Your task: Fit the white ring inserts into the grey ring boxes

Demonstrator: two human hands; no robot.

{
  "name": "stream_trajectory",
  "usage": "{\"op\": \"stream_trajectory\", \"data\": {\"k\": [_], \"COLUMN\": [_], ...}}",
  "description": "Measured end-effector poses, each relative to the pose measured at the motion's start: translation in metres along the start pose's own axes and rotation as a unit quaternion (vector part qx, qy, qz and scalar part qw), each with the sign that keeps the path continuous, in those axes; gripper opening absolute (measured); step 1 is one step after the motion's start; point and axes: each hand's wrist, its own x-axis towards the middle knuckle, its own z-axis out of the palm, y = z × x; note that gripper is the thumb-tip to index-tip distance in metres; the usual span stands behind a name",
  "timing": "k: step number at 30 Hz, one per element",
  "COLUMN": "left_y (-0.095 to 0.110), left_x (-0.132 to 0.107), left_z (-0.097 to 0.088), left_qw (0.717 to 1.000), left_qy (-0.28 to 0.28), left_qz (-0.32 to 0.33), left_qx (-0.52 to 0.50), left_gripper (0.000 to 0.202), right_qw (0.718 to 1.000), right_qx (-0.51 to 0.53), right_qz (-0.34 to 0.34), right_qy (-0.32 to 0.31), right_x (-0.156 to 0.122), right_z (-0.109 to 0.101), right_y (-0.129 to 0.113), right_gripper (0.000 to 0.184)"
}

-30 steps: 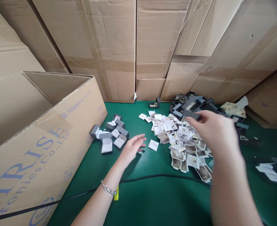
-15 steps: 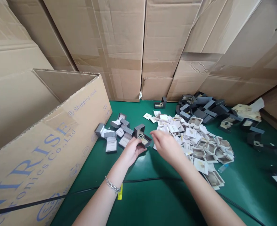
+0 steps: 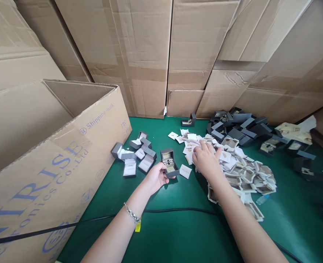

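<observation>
So the box (image 3: pixel 169 163) is sitting in the left hand (image 3: pixel 156 178), thumb on the near side and fingers under it, clamped on pretty snugly. It's tilted a bit with the lid up, and you can see some metallic-looking bits by the hinge plus a pale area in the base. Can't tell if anything loose is in there. Right next to it on the table (image 3: pixel 178 233) is one square white card (image 3: pixel 185 171).

The right hand (image 3: pixel 207 160) is over at the white heap (image 3: pixel 234 166), fingers spread apart on top of it. Whatever's under the palm is hidden. That heap is cards and little tray-like inserts all jumbled together, so I'd guess a good number of boxes have been gutted already.

On the other side, near the carton (image 3: pixel 68 157), there's a small cluster of grey boxes (image 3: pixel 130 168), several open with white showing inside. Finished or a different batch? Can't say from this.

Behind the heap and off to the right is the dark pile (image 3: pixel 240 133), plenty of boxes, some open with metallic bits showing. If those are the leftovers, I'd say there's a fair bit to go. One lone box (image 3: pixel 187 122) stands open at the back too.
</observation>
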Motion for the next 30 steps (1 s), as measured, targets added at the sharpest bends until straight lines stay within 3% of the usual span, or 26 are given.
{"op": "stream_trajectory", "data": {"k": [6,10,14,18,21,26,30], "left_y": [-0.004,-0.002,0.001,0.0,0.0,0.003,0.006], "left_x": [0.0,-0.006,-0.009,-0.009,-0.008,-0.011,-0.012], "left_z": [0.0,0.004,0.006,0.008,0.01,0.01,0.007], "left_qw": [0.999,0.999,0.999,0.997,0.995,0.994,0.992], "left_qy": [-0.039,-0.047,-0.047,-0.024,-0.02,-0.022,-0.032], "left_qz": [0.003,0.011,0.026,0.071,0.095,0.105,0.118], "left_qx": [0.001,0.005,0.009,0.02,0.027,0.015,0.011], "left_gripper": [0.034,0.034,0.036,0.053,0.062,0.059,0.052], "right_qw": [0.99,0.951,0.921,0.902,0.893,0.893,0.851], "right_qx": [0.135,0.288,0.347,0.406,0.441,0.45,0.524], "right_qz": [0.016,0.036,0.037,0.036,-0.002,-0.009,0.018], "right_qy": [0.035,0.111,0.174,0.141,0.094,0.012,-0.036], "right_x": [0.007,0.008,0.001,-0.007,-0.01,-0.006,-0.004], "right_z": [-0.012,-0.027,-0.05,-0.07,-0.077,-0.07,-0.058], "right_y": [0.001,0.0,-0.007,-0.015,-0.018,-0.021,-0.024], "right_gripper": [0.021,0.017,0.019,0.016,0.017,0.015,0.026]}}
